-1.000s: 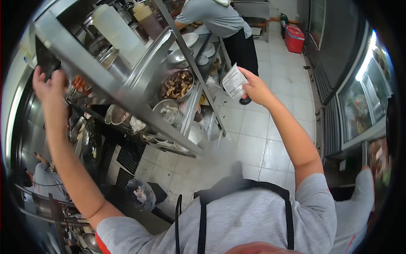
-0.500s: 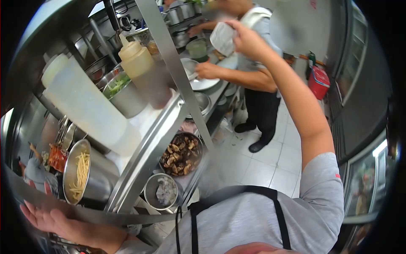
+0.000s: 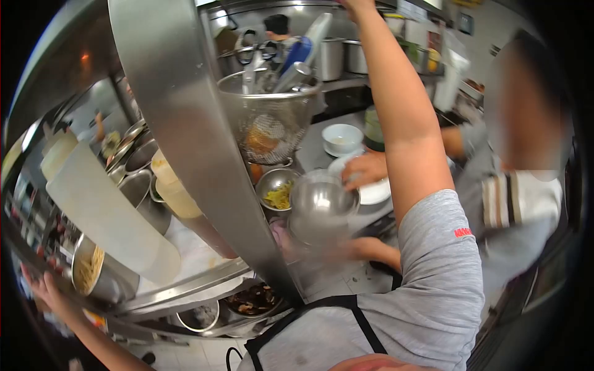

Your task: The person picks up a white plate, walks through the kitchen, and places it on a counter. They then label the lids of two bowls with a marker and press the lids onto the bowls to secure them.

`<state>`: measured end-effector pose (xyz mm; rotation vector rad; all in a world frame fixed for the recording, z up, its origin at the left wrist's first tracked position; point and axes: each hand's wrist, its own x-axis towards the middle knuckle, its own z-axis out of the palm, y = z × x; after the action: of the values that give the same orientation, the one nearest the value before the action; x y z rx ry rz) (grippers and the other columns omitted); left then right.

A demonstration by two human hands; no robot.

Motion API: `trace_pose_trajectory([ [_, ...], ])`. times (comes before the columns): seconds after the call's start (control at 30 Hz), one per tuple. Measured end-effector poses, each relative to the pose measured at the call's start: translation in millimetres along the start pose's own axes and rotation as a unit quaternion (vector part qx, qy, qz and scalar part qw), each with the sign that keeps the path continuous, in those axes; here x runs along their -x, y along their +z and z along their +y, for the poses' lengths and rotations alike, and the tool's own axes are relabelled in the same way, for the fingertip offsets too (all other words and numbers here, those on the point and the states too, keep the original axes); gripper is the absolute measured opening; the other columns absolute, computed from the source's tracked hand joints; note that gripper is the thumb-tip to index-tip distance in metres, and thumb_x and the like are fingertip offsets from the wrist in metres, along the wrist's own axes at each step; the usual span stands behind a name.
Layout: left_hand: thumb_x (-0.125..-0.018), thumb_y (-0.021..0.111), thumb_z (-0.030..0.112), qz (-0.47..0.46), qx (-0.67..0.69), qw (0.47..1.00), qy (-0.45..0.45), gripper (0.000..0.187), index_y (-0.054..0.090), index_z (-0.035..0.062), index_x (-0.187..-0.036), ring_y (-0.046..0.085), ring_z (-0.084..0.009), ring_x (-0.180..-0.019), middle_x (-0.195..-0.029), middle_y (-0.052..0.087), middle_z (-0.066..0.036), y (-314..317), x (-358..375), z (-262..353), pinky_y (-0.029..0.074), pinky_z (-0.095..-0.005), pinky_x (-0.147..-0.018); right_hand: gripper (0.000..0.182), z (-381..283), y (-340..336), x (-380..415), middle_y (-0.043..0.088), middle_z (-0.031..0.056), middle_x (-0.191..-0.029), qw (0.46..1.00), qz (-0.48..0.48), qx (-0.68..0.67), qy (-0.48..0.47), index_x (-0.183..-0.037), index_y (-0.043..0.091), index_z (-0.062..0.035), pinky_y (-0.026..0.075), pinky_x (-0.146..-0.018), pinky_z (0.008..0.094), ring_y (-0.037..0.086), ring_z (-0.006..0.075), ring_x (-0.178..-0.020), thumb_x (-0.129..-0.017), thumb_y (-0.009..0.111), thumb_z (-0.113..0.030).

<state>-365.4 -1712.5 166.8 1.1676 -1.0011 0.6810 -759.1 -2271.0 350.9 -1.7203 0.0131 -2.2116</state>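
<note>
My left hand [image 3: 44, 292] is at the lower left, by the steel shelf edge, fingers spread and nothing seen in it. Close to it, a steel pot [image 3: 117, 281] lies tilted with pale yellow strips [image 3: 93, 269] inside. Beside the pot stand a large white squeeze bottle [image 3: 111, 210] and a second squeeze bottle [image 3: 185, 195], partly behind a steel post. My right arm is raised high. Only the base of my right hand [image 3: 357, 4] shows at the top edge; its fingers, and anything in them, are out of view.
A broad steel post [image 3: 179, 123] crosses in front of me. Behind it, a mesh strainer [image 3: 272, 117] holds scissors and tools. A co-worker's hand [image 3: 365, 170] is near a blurred steel bowl [image 3: 322, 198] on the right. Below the shelf sit bowls of dark pieces [image 3: 253, 300] and greyish food [image 3: 201, 316].
My view has swung up and left. My right hand, earlier holding a white container-like thing, has risen almost out of frame. The co-worker now stands closer, with a steel bowl near their hands.
</note>
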Motion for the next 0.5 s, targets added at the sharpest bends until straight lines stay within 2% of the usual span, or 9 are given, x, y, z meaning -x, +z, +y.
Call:
trace_pose_trajectory([
  [0.1, -0.076, 0.052, 0.022, -0.021, 0.023, 0.999, -0.01, 0.063, 0.016, 0.0057, -0.125, 0.052, -0.0153, -0.077, -0.113, 0.045, -0.019, -15.8, -4.7, -12.1, 0.043, -0.0238, -0.065, 0.043, 60.8, 10.7, -1.5, 0.056, 0.011, -0.091, 0.995, -0.02, 0.027, 0.097, -0.112, 0.047, -0.0033, 0.044, -0.046, 0.0261, 0.053, 0.0149, -0.055, -0.07, 0.041, 0.0],
  [0.17, -0.077, 0.05, 0.022, 0.02, 0.0, 1.0, -0.021, 0.062, 0.016, 0.0051, -0.125, 0.052, -0.0159, -0.075, -0.111, 0.045, -0.02, 3.1, 2.5, 6.2, 0.044, -0.0241, -0.063, 0.037, 86.6, 13.3, 2.4, 0.057, 0.0093, -0.085, 0.978, -0.051, 0.079, 0.185, -0.109, 0.051, -0.0055, 0.043, -0.046, 0.0257, 0.051, 0.0138, -0.053, -0.074, 0.042, -0.003],
  [0.23, -0.078, 0.047, 0.021, 0.022, -0.012, 0.999, -0.029, 0.059, 0.015, 0.0051, -0.125, 0.052, -0.0163, -0.074, -0.109, 0.046, -0.02, 5.1, 3.9, 10.0, 0.044, -0.0248, -0.063, 0.035, 98.5, 21.8, -5.7, 0.057, 0.0097, -0.08, 0.984, -0.077, 0.097, 0.127, -0.108, 0.052, -0.0071, 0.04, -0.042, 0.0257, 0.047, 0.0137, -0.047, -0.076, 0.04, -0.004],
  [0.3, -0.079, 0.045, 0.02, 0.016, -0.022, 0.999, -0.026, 0.058, 0.014, 0.0044, -0.125, 0.052, -0.0162, -0.073, -0.105, 0.048, -0.019, 14.7, 6.9, 21.4, 0.043, -0.026, -0.064, 0.036, 92.0, 29.3, -13.6, 0.056, 0.0092, -0.075, 0.984, -0.087, 0.078, 0.137, -0.108, 0.052, -0.0063, 0.037, -0.04, 0.0261, 0.043, 0.0133, -0.043, -0.075, 0.038, -0.001],
  [0.37, -0.079, 0.044, 0.021, 0.031, -0.026, 0.999, -0.026, 0.058, 0.013, 0.0038, -0.125, 0.052, -0.0162, -0.073, -0.103, 0.049, -0.019, 16.7, 9.7, 21.0, 0.042, -0.0257, -0.064, 0.04, 99.1, 35.3, -20.9, 0.054, 0.0086, -0.068, 0.993, -0.08, 0.041, 0.08, -0.11, 0.05, -0.0065, 0.037, -0.039, 0.0268, 0.041, 0.0136, -0.04, -0.072, 0.037, 0.002],
  [0.4, -0.079, 0.044, 0.022, 0.036, -0.034, 0.998, -0.031, 0.058, 0.013, 0.0033, -0.125, 0.052, -0.0163, -0.072, -0.103, 0.049, -0.019, 18.0, 10.1, 22.1, 0.042, -0.0252, -0.063, 0.048, 84.9, 32.6, -16.4, 0.053, 0.0086, -0.065, 0.982, -0.096, 0.036, 0.157, -0.115, 0.045, -0.008, 0.038, -0.039, 0.0284, 0.042, 0.0145, -0.041, -0.069, 0.037, 0.005],
  [0.43, -0.079, 0.046, 0.023, 0.031, -0.017, 0.999, -0.022, 0.059, 0.013, 0.0032, -0.125, 0.052, -0.0163, -0.071, -0.103, 0.049, -0.018, 16.6, 9.8, 19.9, 0.041, -0.0251, -0.063, 0.058, 81.8, 31.2, -14.7, 0.057, 0.0112, -0.079, 0.968, -0.135, -0.045, 0.205, -0.122, 0.035, -0.0115, 0.041, -0.04, 0.0315, 0.048, 0.0192, -0.049, -0.067, 0.04, 0.006],
  [0.47, -0.079, 0.047, 0.024, 0.029, -0.019, 0.999, -0.022, 0.061, 0.013, 0.0033, -0.125, 0.053, -0.0165, -0.07, -0.103, 0.049, -0.018, 18.6, 10.3, 22.8, 0.042, -0.0254, -0.063, 0.052, 73.5, 20.6, -11.6, 0.055, 0.0103, -0.076, 0.946, -0.093, 0.275, 0.145, -0.121, 0.036, -0.0082, 0.046, -0.051, 0.0261, 0.057, 0.015, -0.055, -0.071, 0.048, -0.012],
  [0.5, -0.078, 0.049, 0.025, 0.027, -0.021, 0.999, -0.023, 0.063, 0.012, 0.0035, -0.125, 0.053, -0.0166, -0.07, -0.103, 0.049, -0.018, 22.5, 11.1, 26.8, 0.042, -0.0256, -0.063, 0.056, 74.3, 11.2, -8.8, 0.056, 0.0138, -0.088, 0.959, -0.066, 0.246, 0.124, -0.12, 0.035, -0.0031, 0.047, -0.052, 0.0254, 0.059, 0.017, -0.059, -0.07, 0.052, -0.018],
])
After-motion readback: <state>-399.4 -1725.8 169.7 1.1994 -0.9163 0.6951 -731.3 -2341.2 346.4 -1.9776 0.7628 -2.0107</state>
